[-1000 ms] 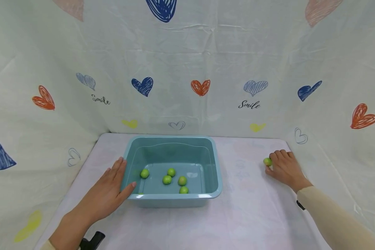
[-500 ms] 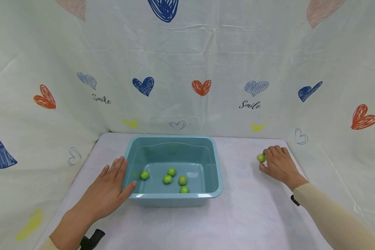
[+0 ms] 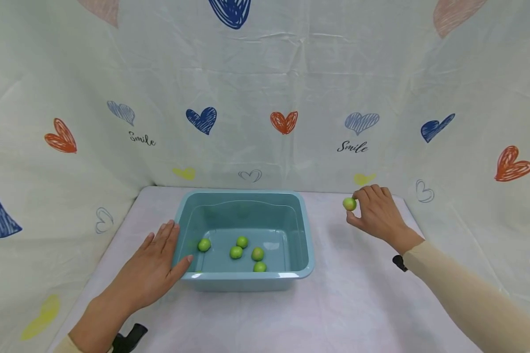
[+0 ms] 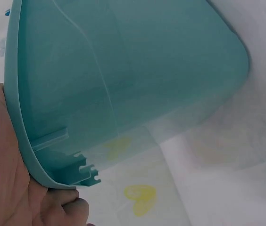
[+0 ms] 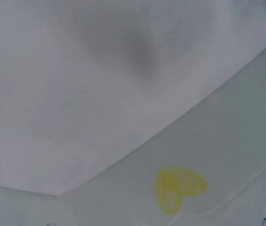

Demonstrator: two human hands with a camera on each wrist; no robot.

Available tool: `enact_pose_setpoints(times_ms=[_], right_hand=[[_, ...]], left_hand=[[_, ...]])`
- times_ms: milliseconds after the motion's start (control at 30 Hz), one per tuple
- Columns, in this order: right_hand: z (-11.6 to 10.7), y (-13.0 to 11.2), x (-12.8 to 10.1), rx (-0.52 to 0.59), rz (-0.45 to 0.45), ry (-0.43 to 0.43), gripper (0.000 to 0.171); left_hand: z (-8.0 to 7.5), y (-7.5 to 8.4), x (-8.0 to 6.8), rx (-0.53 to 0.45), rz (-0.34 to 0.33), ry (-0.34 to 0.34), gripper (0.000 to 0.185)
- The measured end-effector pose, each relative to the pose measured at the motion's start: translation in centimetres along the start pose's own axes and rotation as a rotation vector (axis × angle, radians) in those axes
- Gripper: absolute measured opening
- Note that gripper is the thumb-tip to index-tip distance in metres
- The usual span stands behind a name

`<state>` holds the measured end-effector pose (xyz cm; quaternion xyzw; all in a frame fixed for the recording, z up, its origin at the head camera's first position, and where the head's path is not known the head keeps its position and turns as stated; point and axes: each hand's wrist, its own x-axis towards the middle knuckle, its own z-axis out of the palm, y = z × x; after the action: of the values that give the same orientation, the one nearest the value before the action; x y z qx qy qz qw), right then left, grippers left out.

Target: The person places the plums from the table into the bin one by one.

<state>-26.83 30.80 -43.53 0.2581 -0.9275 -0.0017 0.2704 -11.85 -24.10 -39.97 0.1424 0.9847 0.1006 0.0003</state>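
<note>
A teal plastic tub (image 3: 306,245) stands in the middle of the white table (image 3: 357,304), with several small green fruits (image 3: 236,252) lying on its bottom. My left hand (image 3: 152,272) rests flat against the tub's left wall, fingers straight; the left wrist view shows the palm (image 4: 1,160) pressed to the tub's rim (image 4: 24,141). My right hand (image 3: 375,213) is lifted above the table to the right of the tub and pinches one green fruit (image 3: 349,204) in its fingertips. The right wrist view shows only the cloth and table.
A pale cloth printed with hearts (image 3: 283,122) walls in the table at the back and both sides. A black strap piece (image 3: 130,338) shows at my left wrist. Bare table (image 3: 256,318) lies in front of the tub.
My right hand has picked the green fruit up off the table at the right and carried it up and leftward, toward the tub. The left hand has stayed against the tub.
</note>
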Motion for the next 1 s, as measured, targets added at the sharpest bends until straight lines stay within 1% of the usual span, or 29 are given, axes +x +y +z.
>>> enact_pose_setpoints(times_ms=[133,300,433,500,667,867,1000], right_hand=[[-1.3,-2.3,2.3,0.047,-0.026,0.029,0.039],[-2.5,-5.3,5.0,0.105,-0.138,0.116,0.035],[-3.4,-7.7,7.1,0.154,-0.198,0.136,0.032],[-3.7,-8.9,8.0,0.177,-0.221,0.127,0.032],[-4.0,-11.5,9.6,0.204,-0.298,0.07,0.033],[-3.3,-14.3,10.4,0.212,-0.388,-0.023,0.034],[-2.5,-15.7,10.7,0.202,-0.418,-0.067,0.033]], left_hand=[[0.0,0.0,0.1,-0.011,-0.006,-0.003,0.089],[0.0,0.0,0.1,-0.045,-0.015,-0.018,0.091],[0.0,0.1,0.0,-0.05,-0.013,-0.014,0.09],[0.1,0.1,0.0,-0.051,-0.015,-0.017,0.09],[0.0,0.0,0.0,-0.062,-0.023,-0.026,0.091],[0.1,0.0,0.0,-0.063,-0.013,-0.017,0.091],[0.1,-0.1,0.0,-0.065,-0.012,-0.016,0.091]])
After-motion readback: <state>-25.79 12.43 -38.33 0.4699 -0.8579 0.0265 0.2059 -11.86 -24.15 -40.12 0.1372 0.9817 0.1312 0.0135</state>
